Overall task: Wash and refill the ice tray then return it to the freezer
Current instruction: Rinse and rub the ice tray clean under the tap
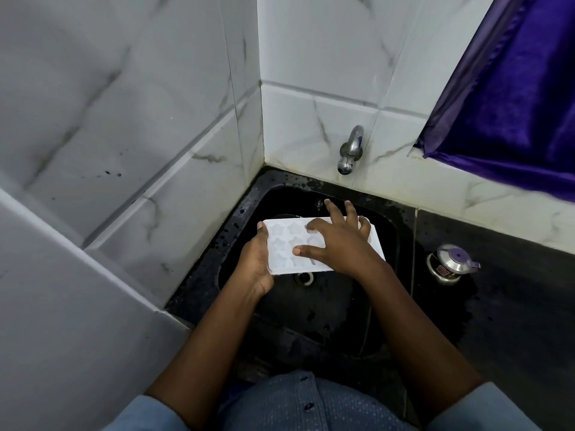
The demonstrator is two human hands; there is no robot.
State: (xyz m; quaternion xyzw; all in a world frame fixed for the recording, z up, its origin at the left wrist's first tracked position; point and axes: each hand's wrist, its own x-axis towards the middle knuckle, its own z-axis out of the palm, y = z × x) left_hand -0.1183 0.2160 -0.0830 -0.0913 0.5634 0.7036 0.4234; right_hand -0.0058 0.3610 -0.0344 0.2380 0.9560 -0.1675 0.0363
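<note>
A white ice tray (pixel 284 244) with star-shaped cells is held level over the black sink (pixel 385 231). My left hand (pixel 255 265) grips its left short edge, thumb on top. My right hand (pixel 339 241) lies spread flat on the tray's top, fingers apart and pressing on the cells, and covers the tray's right half. The steel tap (pixel 350 150) juts from the tiled wall behind the sink, and no water is seen running from it. The drain (pixel 305 277) shows just under the tray's near edge.
A small steel pot with a purple-knobbed lid (pixel 449 264) stands on the wet black counter (pixel 513 306) to the right of the sink. White marble-look tiled walls close in at left and behind. A purple curtain (pixel 513 98) hangs at upper right.
</note>
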